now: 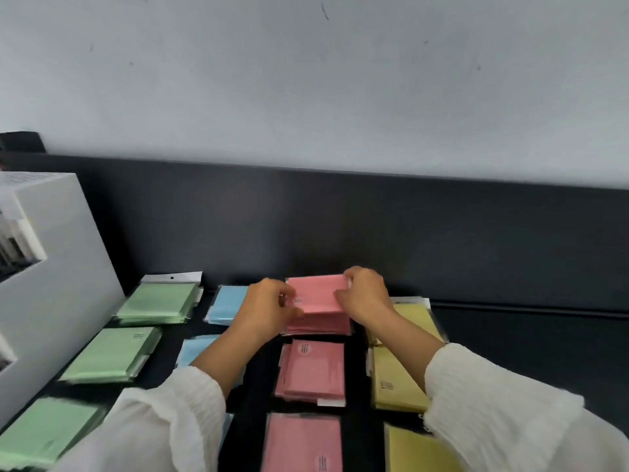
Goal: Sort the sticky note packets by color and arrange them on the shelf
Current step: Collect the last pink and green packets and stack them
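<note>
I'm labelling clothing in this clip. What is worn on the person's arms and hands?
Both arms wear loose white sleeves of a crinkled, ribbed fabric, gathered near the wrist. The left hand and right hand are bare: no gloves, rings or watch visible.

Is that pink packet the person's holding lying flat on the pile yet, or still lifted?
Tilted, not flat. The top pink packet has its far edge raised above the pink stack, pinched between the left hand and right hand.
</note>
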Tool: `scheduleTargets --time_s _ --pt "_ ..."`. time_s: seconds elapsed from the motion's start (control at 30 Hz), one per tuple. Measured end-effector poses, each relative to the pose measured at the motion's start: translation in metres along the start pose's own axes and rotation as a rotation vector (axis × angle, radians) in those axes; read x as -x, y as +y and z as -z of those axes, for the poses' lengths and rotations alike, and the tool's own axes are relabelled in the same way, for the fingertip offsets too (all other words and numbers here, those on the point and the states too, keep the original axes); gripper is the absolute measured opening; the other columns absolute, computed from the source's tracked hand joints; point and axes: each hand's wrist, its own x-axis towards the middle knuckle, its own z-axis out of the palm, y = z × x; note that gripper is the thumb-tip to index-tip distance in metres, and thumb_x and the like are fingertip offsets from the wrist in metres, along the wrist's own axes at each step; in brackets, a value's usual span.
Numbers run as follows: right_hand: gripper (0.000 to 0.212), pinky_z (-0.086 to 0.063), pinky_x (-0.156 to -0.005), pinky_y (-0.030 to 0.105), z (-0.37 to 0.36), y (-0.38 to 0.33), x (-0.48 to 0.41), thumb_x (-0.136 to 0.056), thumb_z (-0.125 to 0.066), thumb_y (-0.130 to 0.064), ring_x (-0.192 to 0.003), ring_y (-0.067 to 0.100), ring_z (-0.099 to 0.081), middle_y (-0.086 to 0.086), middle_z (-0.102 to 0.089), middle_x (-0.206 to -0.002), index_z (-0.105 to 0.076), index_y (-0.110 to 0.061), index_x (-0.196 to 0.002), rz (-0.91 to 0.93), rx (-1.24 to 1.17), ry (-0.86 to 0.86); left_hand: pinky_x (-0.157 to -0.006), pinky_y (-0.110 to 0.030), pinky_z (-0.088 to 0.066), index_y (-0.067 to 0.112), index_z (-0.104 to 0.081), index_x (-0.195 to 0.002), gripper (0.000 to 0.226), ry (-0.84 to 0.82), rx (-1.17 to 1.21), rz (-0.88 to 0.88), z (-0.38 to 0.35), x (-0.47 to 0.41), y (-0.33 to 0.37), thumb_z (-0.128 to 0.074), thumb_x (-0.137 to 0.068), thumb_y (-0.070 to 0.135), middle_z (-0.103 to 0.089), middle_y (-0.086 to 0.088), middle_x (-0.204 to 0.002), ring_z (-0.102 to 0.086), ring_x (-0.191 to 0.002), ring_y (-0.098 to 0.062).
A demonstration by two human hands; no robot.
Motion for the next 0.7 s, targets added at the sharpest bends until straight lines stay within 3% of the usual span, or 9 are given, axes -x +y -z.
scheduleTargets --time_s 0.13,0.27,0.4,0.57,0.7 --pt "0.024 -0.045 -0.075 0.030 -0.008 0.010 0.001 -0.086 -0.053 -0.010 -0.100 0.033 -0.059 0.016 -0.059 -0.113 -0.061 -0.004 -0.108 0.020 0.163 -0.089 -0.081 -0.021 -0.044 0.009 -0.068 -0.109 0.031 -0.077 -0.093 0.008 -0.013 0.000 -0.005 -0.072 -0.079 0.017 -0.067 -0.009 -0.105 -0.061 -0.095 -0.020" --pt "0.026 -0.045 -0.079 0.032 -0.013 0.012 0.006 -0.091 -0.051 -0.013 -0.103 0.033 -0.055 0.017 -0.049 -0.119 -0.059 -0.001 -0.112 0.037 0.253 -0.142 -0.090 -0.026 -0.045 0.011 -0.065 -0.116 0.031 -0.110 -0.169 0.015 -0.019 0.004 -0.004 -0.064 -0.086 0.018 -0.064 -0.012 -0.114 -0.059 -0.105 -0.024" --pt "0.029 -0.048 -0.088 0.035 0.004 0.014 0.010 -0.089 -0.056 -0.013 -0.103 0.032 -0.054 0.015 -0.039 -0.124 -0.058 -0.002 -0.117 0.082 0.156 -0.112 -0.088 -0.024 -0.042 0.012 -0.067 -0.113 0.029 -0.080 -0.192 -0.048 -0.011 0.006 0.000 -0.064 -0.085 0.021 -0.062 -0.009 -0.115 -0.057 -0.107 -0.024" --pt "0.045 -0.041 -0.100 0.032 0.042 0.026 0.026 -0.087 -0.062 -0.020 -0.117 0.027 -0.050 0.012 -0.046 -0.132 -0.053 -0.010 -0.129 0.074 0.043 -0.081 -0.103 -0.031 -0.037 0.013 -0.067 -0.113 0.030 -0.039 -0.203 -0.182 0.004 0.021 0.017 -0.065 -0.085 0.023 -0.057 -0.007 -0.130 -0.051 -0.120 -0.023" --pt "0.045 -0.039 -0.090 0.023 0.069 0.041 0.060 -0.088 -0.061 -0.027 -0.117 0.019 -0.052 0.004 -0.055 -0.130 -0.052 -0.013 -0.130 0.018 -0.011 -0.062 -0.092 -0.027 -0.043 0.019 -0.066 -0.113 0.028 -0.082 -0.153 -0.267 0.011 0.053 0.038 -0.062 -0.087 0.028 -0.065 -0.001 -0.118 -0.058 -0.104 -0.017"
